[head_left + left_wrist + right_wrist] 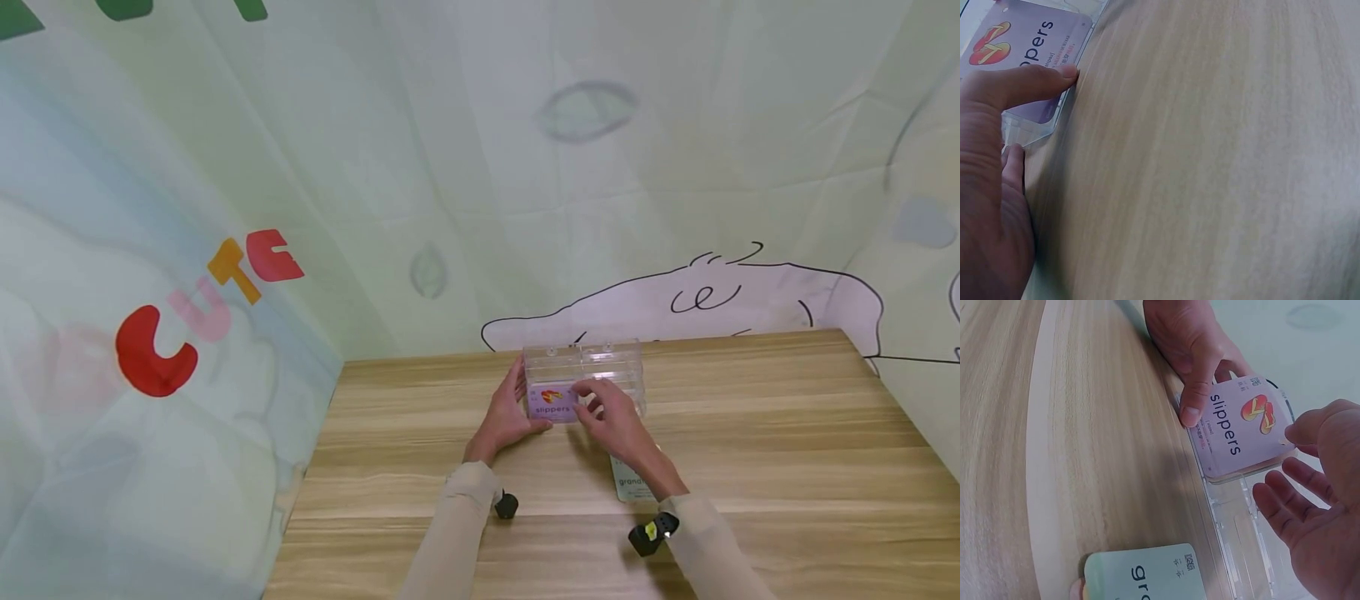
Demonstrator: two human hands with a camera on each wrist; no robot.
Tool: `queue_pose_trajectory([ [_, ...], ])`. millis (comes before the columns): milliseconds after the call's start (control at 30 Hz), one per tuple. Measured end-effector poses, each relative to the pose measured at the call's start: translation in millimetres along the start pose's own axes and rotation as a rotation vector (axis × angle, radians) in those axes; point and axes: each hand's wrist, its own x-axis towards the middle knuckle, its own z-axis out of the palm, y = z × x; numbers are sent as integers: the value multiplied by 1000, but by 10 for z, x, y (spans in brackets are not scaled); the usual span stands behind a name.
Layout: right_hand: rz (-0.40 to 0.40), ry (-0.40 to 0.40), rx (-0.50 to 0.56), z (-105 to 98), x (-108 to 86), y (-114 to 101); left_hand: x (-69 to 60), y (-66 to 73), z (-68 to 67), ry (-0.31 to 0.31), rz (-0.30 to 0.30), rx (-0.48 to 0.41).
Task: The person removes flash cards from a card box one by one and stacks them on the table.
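Observation:
A purple card reading "slippers" (552,402) (1244,425) lies in the left part of a clear plastic holder (611,357) (1244,550). My left hand (507,417) (997,144) grips the holder's left side, its thumb over the front edge at the card's bottom and its fingers around the side. My right hand (615,421) (1329,494) is at the card's right edge, thumb and index finger touching the card's upper corner, the other fingers loosely bent over the holder. Whether it pinches the card's edge is hard to tell.
A green card (632,482) (1147,575), partly under my right forearm in the head view, lies on the wooden table (390,467) in front of the holder. Behind the table hangs a printed cloth (465,167), with another at the left.

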Motion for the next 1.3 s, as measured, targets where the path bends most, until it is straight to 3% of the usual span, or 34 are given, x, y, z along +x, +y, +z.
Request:
queue_pose_trajectory([
  [367, 10, 44, 64, 66, 18, 12, 10, -36, -3, 0, 8, 10],
  [1000, -174, 169, 143, 208, 43, 106, 19, -43, -16, -5, 13, -12],
  [1300, -138, 158, 187, 231, 46, 69, 15, -42, -12, 0, 17, -17],
])
